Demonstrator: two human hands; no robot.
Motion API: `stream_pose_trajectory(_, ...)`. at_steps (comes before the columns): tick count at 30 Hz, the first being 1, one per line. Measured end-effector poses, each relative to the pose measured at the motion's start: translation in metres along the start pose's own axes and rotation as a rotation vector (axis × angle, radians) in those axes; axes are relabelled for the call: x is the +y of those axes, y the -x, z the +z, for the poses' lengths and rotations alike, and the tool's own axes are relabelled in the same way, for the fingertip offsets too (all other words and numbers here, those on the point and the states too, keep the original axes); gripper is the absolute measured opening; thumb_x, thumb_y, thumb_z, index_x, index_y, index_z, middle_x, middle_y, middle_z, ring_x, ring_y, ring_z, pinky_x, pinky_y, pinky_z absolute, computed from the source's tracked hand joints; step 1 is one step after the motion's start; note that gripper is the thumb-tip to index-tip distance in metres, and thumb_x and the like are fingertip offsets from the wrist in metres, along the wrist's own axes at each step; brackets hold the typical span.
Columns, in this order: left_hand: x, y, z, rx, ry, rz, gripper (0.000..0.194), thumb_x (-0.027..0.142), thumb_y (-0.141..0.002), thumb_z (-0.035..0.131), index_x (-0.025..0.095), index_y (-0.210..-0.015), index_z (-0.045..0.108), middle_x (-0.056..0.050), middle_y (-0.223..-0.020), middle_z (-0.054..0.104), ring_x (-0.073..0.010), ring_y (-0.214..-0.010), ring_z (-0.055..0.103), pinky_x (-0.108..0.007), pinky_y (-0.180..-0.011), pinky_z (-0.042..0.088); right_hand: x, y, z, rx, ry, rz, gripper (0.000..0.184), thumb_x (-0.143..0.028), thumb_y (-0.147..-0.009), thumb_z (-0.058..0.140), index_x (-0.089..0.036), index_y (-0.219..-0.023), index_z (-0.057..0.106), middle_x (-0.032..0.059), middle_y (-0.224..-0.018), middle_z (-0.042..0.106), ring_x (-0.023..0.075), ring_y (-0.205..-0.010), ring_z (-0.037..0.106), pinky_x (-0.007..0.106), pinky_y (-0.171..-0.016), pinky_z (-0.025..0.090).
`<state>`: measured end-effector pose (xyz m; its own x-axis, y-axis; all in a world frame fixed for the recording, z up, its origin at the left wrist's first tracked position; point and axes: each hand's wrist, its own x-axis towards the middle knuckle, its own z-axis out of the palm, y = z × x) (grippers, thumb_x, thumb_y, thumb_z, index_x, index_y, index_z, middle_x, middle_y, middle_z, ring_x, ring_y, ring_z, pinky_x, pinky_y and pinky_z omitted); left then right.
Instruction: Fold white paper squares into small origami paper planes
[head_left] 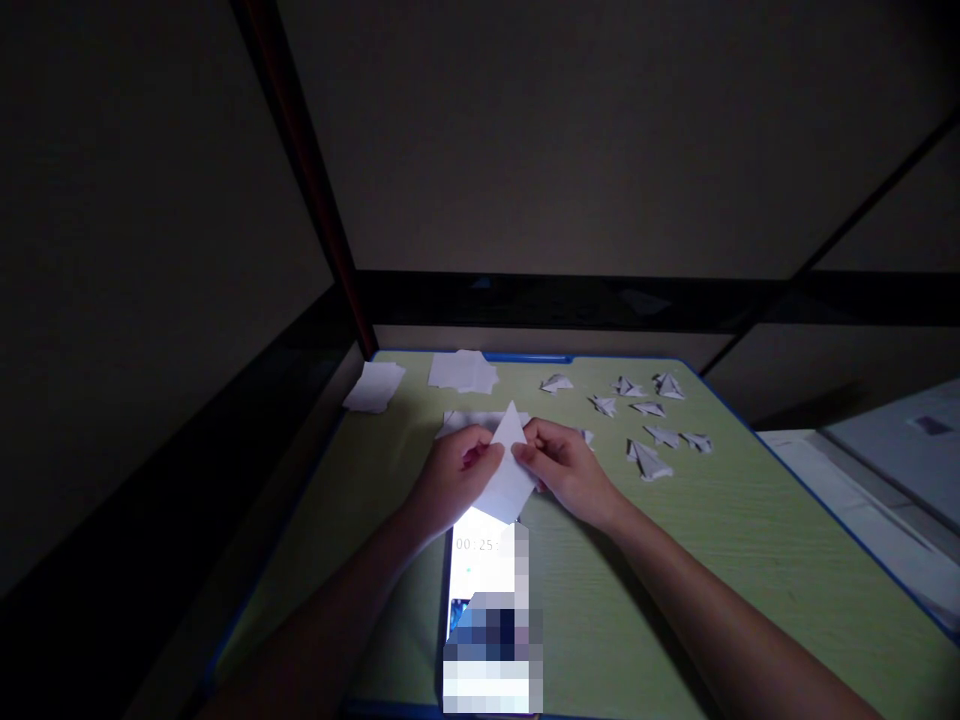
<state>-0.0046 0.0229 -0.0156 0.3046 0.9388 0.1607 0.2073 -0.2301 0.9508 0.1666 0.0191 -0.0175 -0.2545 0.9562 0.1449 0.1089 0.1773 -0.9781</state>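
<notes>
A folded paper [510,485] was held above the green table [637,580], by the far end of the lit phone [480,570], its point directed to the far side. It was gripped at its left edge by the left hand [459,468] and at its right edge by the right hand [566,470], with both thumbs on the near face. The step was judged to be creasing: the edges were best matched before pressing, the tip left sharp, and each fold run flat between thumb and finger. Toward the far left, 2 paper stacks [375,387] lay; at far right, small folded pieces [649,461] were scattered.
</notes>
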Motion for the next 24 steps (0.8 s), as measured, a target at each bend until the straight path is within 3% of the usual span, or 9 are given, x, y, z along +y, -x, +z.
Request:
stream_pose_trajectory(10,0.001,0.002,0.002,-0.027,0.013,-0.011,0.025,0.035,-0.082,0.053,0.017,-0.066,0.052,0.003,-0.061,0.047,-0.0103,-0.058,0.044,-0.022,-0.051,0.032,-0.004,0.000,0.001,0.004,-0.016,-0.005,0.037,-0.042,-0.082,0.062,-0.021,-0.061,0.041,-0.0059,-0.055,0.040,0.0083,-0.050,0.037,0.023,-0.046,0.027)
stream_pose_trajectory(17,0.010,0.004,-0.001,-0.059,0.124,-0.070,0.026,0.039,-0.080,0.054,0.017,-0.066,0.050,0.004,-0.059,0.045,-0.0094,-0.054,0.042,-0.022,-0.049,0.030,-0.008,-0.002,-0.002,0.029,-0.111,0.050,0.033,-0.044,-0.081,0.063,-0.018,-0.063,0.053,-0.0067,-0.046,0.044,0.0072,-0.042,0.034,0.023,-0.042,0.023)
stream_pose_trajectory(24,0.011,0.004,-0.001,-0.069,0.166,-0.085,0.027,0.039,-0.079,0.056,0.017,-0.065,0.049,0.005,-0.058,0.043,-0.0090,-0.053,0.041,-0.023,-0.049,0.029,-0.008,-0.002,-0.003,0.053,-0.139,0.046,0.031,-0.041,-0.080,0.063,-0.018,-0.062,0.054,-0.0061,-0.046,0.045,0.0072,-0.042,0.036,0.023,-0.042,0.024)
